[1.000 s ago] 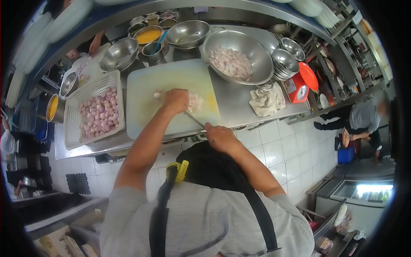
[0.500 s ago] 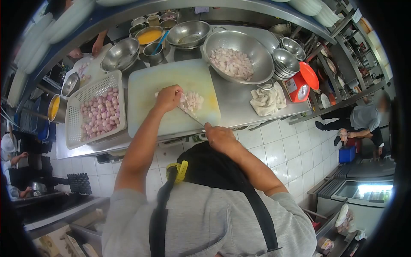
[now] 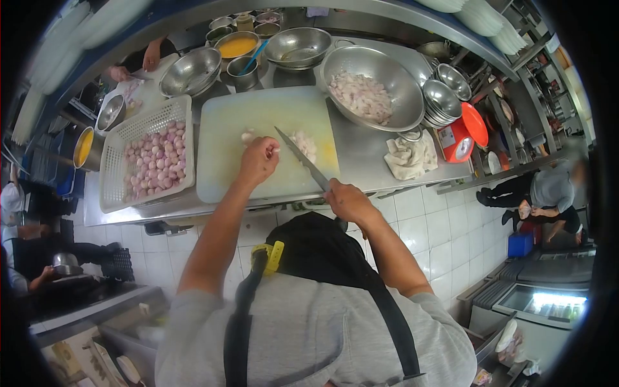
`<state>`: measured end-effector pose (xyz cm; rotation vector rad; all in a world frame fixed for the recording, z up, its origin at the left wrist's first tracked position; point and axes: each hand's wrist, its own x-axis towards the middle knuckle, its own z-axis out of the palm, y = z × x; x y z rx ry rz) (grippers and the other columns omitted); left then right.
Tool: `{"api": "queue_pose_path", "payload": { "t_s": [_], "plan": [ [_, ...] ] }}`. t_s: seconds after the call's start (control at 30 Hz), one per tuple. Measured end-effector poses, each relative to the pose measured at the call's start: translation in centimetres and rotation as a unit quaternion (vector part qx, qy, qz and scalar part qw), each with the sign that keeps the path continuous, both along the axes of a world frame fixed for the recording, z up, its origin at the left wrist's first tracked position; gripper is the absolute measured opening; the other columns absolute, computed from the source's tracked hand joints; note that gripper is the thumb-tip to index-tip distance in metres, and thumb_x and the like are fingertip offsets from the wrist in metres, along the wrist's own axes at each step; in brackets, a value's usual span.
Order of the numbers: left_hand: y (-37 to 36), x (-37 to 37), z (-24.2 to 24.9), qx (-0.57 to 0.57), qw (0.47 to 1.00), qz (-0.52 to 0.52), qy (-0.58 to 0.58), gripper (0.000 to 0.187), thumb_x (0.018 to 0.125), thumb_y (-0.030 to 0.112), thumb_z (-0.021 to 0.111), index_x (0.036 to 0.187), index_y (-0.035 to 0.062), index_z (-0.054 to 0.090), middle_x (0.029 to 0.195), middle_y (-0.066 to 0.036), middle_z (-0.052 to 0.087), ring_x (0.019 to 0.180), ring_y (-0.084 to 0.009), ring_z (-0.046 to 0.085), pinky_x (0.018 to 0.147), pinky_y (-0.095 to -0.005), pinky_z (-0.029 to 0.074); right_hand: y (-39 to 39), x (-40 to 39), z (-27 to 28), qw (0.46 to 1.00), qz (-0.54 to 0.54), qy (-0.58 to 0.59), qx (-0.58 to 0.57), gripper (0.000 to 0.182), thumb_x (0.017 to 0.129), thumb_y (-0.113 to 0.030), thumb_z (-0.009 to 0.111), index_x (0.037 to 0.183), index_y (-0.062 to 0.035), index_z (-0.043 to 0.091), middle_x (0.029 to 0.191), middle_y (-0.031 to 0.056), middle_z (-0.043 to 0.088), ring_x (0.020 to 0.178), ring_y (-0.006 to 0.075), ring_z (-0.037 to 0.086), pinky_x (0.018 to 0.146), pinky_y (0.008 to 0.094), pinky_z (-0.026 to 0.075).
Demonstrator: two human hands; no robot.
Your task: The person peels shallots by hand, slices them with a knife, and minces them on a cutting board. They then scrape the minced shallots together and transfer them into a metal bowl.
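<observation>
My right hand (image 3: 350, 201) is wrapped round the handle of a kitchen knife (image 3: 302, 158), whose blade slants up and left over the cutting board (image 3: 222, 116). Beside the blade lies a small heap of chopped shallots (image 3: 305, 143). My left hand (image 3: 259, 158) is curled over the board, left of the knife, with a small pale shallot piece showing at the fingertips. Just behind that hand rests another peeled shallot (image 3: 247, 137).
Left of the board stands a white plastic basket (image 3: 109, 171) of peeled shallots. A large steel colander (image 3: 406, 87) holds cut shallots at the right, near a cloth (image 3: 411, 156) and a red scale (image 3: 454, 138). A co-worker's hands (image 3: 151, 57) are at the far left.
My left hand has drawn away from the chopped heap and turned, fingers curled up. The knife has come up off the shallots, its blade now more clearly in view.
</observation>
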<state>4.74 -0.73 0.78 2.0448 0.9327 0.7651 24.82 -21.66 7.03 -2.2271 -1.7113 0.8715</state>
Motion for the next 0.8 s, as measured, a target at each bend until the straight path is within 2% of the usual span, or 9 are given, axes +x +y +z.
{"api": "queue_pose_path", "payload": {
  "t_s": [0.07,0.17,0.27,0.37,0.47,0.57,0.67,0.7,0.8],
  "plan": [
    [-0.3,0.1,0.3,-0.027,1.0,-0.007,0.0,0.019,0.095,0.016,0.072,0.107,0.001,0.069,0.094,-0.004,0.071,0.08,-0.0107,0.067,0.071,-0.0286,0.055,0.0,-0.4,0.7,1.0,-0.006,-0.005,-0.002,0.028,0.103,-0.028,0.055,0.106,-0.0004,0.053,0.087,0.0288,0.069,0.089,0.0514,0.066,0.081,0.0596,0.049],
    [0.7,0.3,-0.5,-0.268,0.96,0.029,-0.071,0.023,0.097,0.018,0.07,0.112,0.0009,0.071,0.097,-0.005,0.072,0.08,-0.0112,0.067,0.07,-0.0291,0.055,-0.2,-0.2,-0.1,1.0,0.003,-0.016,0.019,0.028,0.103,-0.029,0.056,0.106,-0.0008,0.053,0.087,0.0291,0.068,0.089,0.0512,0.066,0.08,0.0597,0.049],
    [0.6,-0.3,0.2,-0.355,0.915,0.004,-0.191,0.027,0.098,0.021,0.069,0.116,0.0003,0.071,0.1,-0.007,0.072,0.082,-0.0124,0.068,0.07,-0.0286,0.055,-0.2,-0.8,2.1,1.0,-0.008,0.001,0.004,0.028,0.103,-0.027,0.056,0.108,0.0004,0.054,0.092,0.0285,0.071,0.093,0.0506,0.068,0.086,0.0589,0.052],
    [0.7,-0.6,1.0,-0.37,0.896,-0.004,-0.247,0.028,0.097,0.019,0.07,0.117,-0.0008,0.071,0.103,-0.009,0.072,0.086,-0.0141,0.068,0.073,-0.0277,0.054,-0.6,-1.3,2.8,0.999,0.029,0.029,-0.01,0.029,0.102,-0.028,0.056,0.109,0.0007,0.055,0.093,0.0288,0.071,0.094,0.05,0.068,0.087,0.0582,0.052],
    [0.7,-0.8,1.8,-0.282,0.936,0.017,-0.209,0.029,0.096,0.016,0.071,0.12,0.0004,0.07,0.105,-0.007,0.072,0.091,-0.0118,0.067,0.077,-0.0271,0.054,-0.8,-1.5,1.3,0.994,0.083,0.071,-0.008,0.031,0.102,-0.029,0.057,0.109,0.0012,0.056,0.093,0.0294,0.07,0.095,0.0498,0.068,0.087,0.0575,0.051],
    [0.6,-0.5,-1.1,-0.122,0.989,0.046,-0.067,0.027,0.092,0.009,0.072,0.119,0.0035,0.07,0.102,-0.008,0.073,0.091,-0.017,0.069,0.078,-0.0318,0.054,-0.3,-0.9,1.4,0.996,0.031,0.077,-0.021,0.031,0.103,-0.029,0.057,0.108,0.0013,0.057,0.094,0.0294,0.07,0.097,0.0492,0.068,0.087,0.0566,0.052],
    [-1.7,-1.1,-1.6,0.157,0.987,0.009,0.044,0.021,0.087,0.004,0.071,0.109,0.0055,0.071,0.099,-0.011,0.071,0.089,-0.0268,0.069,0.078,-0.0377,0.054,0.3,-0.1,2.1,0.998,-0.007,0.041,-0.045,0.03,0.103,-0.028,0.057,0.108,0.0012,0.057,0.094,0.0292,0.071,0.097,0.0486,0.068,0.088,0.0563,0.052],
    [-2.4,-1.0,-0.8,0.18,0.983,0.006,0.026,0.014,0.085,0.002,0.07,0.098,0.0057,0.07,0.097,-0.013,0.07,0.09,-0.0351,0.066,0.079,-0.0427,0.054,0.3,-0.1,1.6,1.0,0.016,0.024,0.004,0.029,0.103,-0.029,0.057,0.107,-0.0002,0.055,0.088,0.0257,0.07,0.089,0.0485,0.067,0.08,0.0562,0.05],
    [-2.9,-1.4,-0.6,0.204,0.979,-0.013,-0.016,0.01,0.086,0.002,0.069,0.095,0.0049,0.07,0.098,-0.012,0.07,0.09,-0.0333,0.067,0.078,-0.0429,0.053,0.1,-0.4,1.7,1.0,0.021,-0.004,-0.017,0.028,0.104,-0.026,0.056,0.109,0.0008,0.056,0.094,0.0284,0.071,0.095,0.0482,0.069,0.087,0.0564,0.052]
  ]
}}
